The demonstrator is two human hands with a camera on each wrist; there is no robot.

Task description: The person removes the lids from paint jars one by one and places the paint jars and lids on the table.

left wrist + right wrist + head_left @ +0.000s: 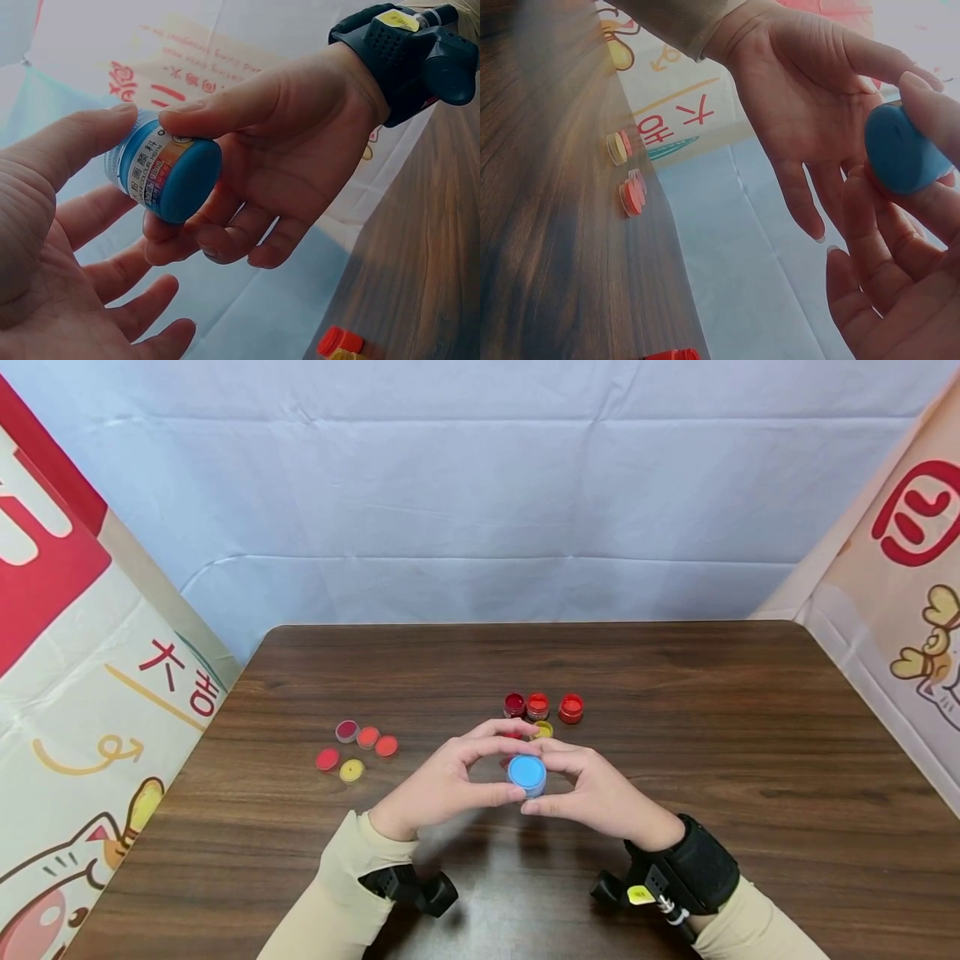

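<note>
Both hands hold one small blue paint jar [527,774] above the table, and its white printed label [154,165] shows in the left wrist view. My left hand [446,781] has its thumb and index finger at one end of the jar. From the other side, my right hand [600,789] pinches the jar between thumb and fingers. A plain blue end of the jar [901,148] shows in the right wrist view. Just beyond the hands stand a yellow paint jar [543,731] and red jars, partly hidden by the fingers.
Farther back are a dark red jar [514,705], a red jar [537,706] and another red jar [571,708]. Several round lids lie at left, among them a yellow lid [352,770] and a red lid [327,759]. The wooden table [712,710] ends before a pale cloth [465,510].
</note>
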